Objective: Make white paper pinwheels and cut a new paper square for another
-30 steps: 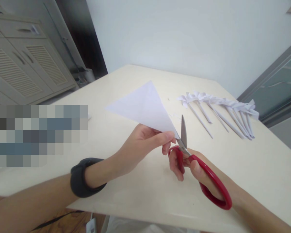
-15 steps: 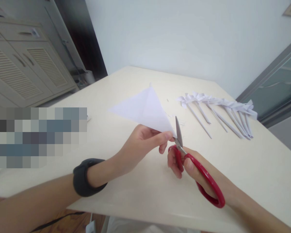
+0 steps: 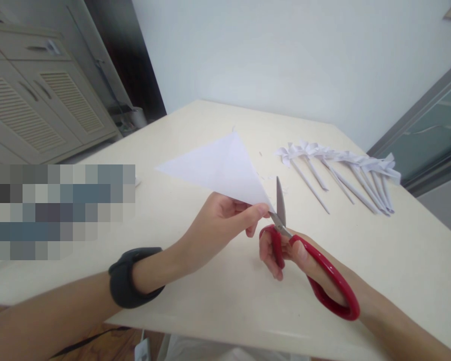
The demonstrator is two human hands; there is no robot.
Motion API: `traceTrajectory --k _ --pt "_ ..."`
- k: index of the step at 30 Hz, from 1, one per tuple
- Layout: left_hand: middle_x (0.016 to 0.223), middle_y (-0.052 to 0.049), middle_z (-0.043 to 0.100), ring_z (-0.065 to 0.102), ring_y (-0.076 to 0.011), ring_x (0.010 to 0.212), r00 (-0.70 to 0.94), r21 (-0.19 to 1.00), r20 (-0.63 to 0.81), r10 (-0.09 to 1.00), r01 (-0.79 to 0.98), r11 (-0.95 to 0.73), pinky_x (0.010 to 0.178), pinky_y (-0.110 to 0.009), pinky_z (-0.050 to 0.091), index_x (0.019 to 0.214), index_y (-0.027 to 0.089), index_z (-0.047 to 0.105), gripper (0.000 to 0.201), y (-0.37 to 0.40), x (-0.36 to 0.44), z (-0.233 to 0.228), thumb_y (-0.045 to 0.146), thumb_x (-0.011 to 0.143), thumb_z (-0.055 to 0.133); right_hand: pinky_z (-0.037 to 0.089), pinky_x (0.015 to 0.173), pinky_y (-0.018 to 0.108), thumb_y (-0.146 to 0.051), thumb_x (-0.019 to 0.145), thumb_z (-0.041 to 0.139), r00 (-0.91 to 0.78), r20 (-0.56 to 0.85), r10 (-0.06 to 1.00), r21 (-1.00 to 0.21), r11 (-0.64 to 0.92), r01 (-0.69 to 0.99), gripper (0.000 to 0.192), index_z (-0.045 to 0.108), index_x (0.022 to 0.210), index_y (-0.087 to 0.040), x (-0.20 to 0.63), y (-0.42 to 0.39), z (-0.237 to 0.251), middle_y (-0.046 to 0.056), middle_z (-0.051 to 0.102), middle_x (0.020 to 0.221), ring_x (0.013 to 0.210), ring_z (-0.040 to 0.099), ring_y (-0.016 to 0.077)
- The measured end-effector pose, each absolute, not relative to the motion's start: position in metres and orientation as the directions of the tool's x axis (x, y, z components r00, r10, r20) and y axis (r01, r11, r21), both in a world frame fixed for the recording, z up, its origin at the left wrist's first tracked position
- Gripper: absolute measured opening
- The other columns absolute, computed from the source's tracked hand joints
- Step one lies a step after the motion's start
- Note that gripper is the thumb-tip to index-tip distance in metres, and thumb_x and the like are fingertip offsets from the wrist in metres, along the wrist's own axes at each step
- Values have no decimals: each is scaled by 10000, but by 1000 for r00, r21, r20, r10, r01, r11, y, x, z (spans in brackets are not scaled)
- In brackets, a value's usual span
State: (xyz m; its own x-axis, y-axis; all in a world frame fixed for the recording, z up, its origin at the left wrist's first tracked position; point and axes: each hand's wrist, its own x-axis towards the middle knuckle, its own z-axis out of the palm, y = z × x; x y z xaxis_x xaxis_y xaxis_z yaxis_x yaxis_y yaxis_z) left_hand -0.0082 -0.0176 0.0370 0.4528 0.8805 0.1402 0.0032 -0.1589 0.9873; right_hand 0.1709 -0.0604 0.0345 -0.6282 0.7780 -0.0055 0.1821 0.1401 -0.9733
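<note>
Pinched between the thumb and fingers of my left hand [image 3: 229, 220] is a white sheet of paper [image 3: 221, 165] folded into a triangle, held by its near right corner. My right hand [image 3: 293, 253] grips red-handled scissors [image 3: 332, 276], with fingers and thumb through the loops. Their blades [image 3: 279, 205] stand apart, and the lower one meets the paper's corner beside my left fingertips. Small paper scraps [image 3: 270, 178] lie on the table just beyond the blades.
Several white paper pinwheels [image 3: 342, 158] on rolled paper sticks lie in a row at the right of the cream table [image 3: 195, 301]. A white wall [image 3: 248, 55] rises behind it. At left are a louvred cabinet [image 3: 41, 90] and a blurred-out patch [image 3: 60, 210].
The scissor blades have spread wider, and the handles have swung slightly to the right. The paper's left corner reaches a little farther left. Both hands keep their hold.
</note>
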Motion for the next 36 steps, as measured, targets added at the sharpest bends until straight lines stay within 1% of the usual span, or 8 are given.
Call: traceTrajectory --k 3,9,15,18,21,27,31,36 --pt "513 49 459 432 -78 522 468 985 137 873 26 -168 563 -235 354 576 148 508 304 -17 -8 35 308 834 532 399 631 264 -437 938 243 -616 6 788 -968 159 194 329 438 838 -192 171 -63 37 10 451 728 638 420 125" --pt "506 48 453 433 -84 533 478 979 123 870 87 -186 578 -250 347 558 152 486 356 -16 -9 32 367 840 519 403 635 264 -442 937 248 -605 -20 796 -965 144 221 325 437 845 -195 172 -68 38 20 438 797 664 415 124" --pt "507 47 480 468 -77 558 473 978 136 871 76 -194 612 -233 366 510 146 464 383 -17 -8 35 320 846 517 376 600 255 -457 928 284 -580 -57 813 -970 91 223 297 412 848 -201 172 -68 38 10 436 787 620 367 108" --pt "506 50 481 457 -81 548 467 975 122 876 110 -195 587 -239 358 556 150 499 345 -17 -9 34 341 843 522 345 542 242 -471 922 290 -582 -60 811 -976 76 206 316 393 801 -198 172 -68 37 -2 402 743 578 326 99" --pt "508 55 471 442 -83 535 462 975 116 879 118 -191 563 -244 350 617 155 529 301 -17 -9 32 357 840 525 327 514 234 -477 918 300 -585 -47 810 -980 78 186 312 400 814 -200 172 -68 36 -1 400 740 584 335 102" --pt "512 55 472 448 -75 538 471 976 124 874 101 -193 565 -230 358 578 154 511 325 -18 -9 32 336 847 520 361 568 241 -460 924 299 -578 -45 814 -978 83 193 304 414 818 -200 172 -68 37 5 430 771 638 387 109" --pt "521 64 477 438 -64 525 473 980 135 871 68 -189 545 -211 359 628 161 547 266 -18 -9 33 318 843 531 392 628 265 -450 931 282 -598 -52 799 -973 95 212 301 440 867 -201 173 -67 36 18 455 818 681 432 121" --pt "519 60 475 443 -65 534 455 977 144 879 77 -200 548 -208 359 598 160 540 286 -19 -8 33 317 838 537 399 644 277 -475 923 277 -612 -27 790 -982 92 163 316 445 906 -208 174 -67 34 18 437 825 672 422 122"
